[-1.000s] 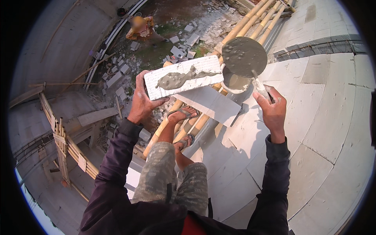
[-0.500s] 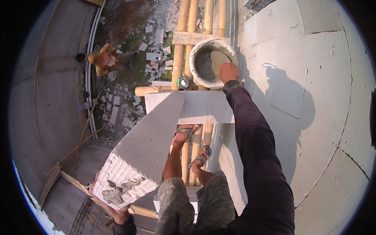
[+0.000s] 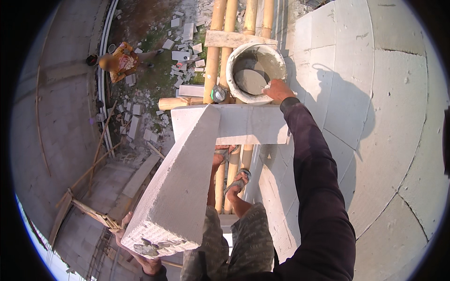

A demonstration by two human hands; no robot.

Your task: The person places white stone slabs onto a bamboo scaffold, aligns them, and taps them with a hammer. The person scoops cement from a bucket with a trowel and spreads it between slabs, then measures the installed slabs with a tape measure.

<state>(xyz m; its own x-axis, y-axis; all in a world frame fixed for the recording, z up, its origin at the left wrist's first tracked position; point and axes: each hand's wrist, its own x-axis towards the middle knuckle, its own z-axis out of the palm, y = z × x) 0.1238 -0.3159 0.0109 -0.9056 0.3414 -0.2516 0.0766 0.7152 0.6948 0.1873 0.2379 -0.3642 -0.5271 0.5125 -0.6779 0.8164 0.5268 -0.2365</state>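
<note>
My left hand [image 3: 140, 255] is wrapped round the lower end of a large light-grey concrete block [image 3: 180, 168], with its fingers along the underside. The block slants up and away, its far end over another pale block [image 3: 253, 122] lying crosswise. A dab of grey mortar [image 3: 149, 247] sticks to the ridged near end face. At the right rim of a mortar-crusted bucket [image 3: 230, 77], my right hand [image 3: 280, 90] is closed, fingers reaching just inside. What it grips is hidden. Wet grey mortar [image 3: 251, 82] lies in the bucket.
Bamboo poles [image 3: 229, 21] with a wooden crosspiece [image 3: 239, 39] form the scaffold under my sandalled feet [image 3: 239, 181]. A small round green-and-black object [image 3: 218, 93] sits left of the bucket. A block wall [image 3: 398, 103] rises at right. Below left are rubble [image 3: 180, 55] and another person [image 3: 121, 63].
The block has rolled in my left hand, showing more of its side and less of its mortared end face. My right hand has moved slightly right and down at the bucket rim.
</note>
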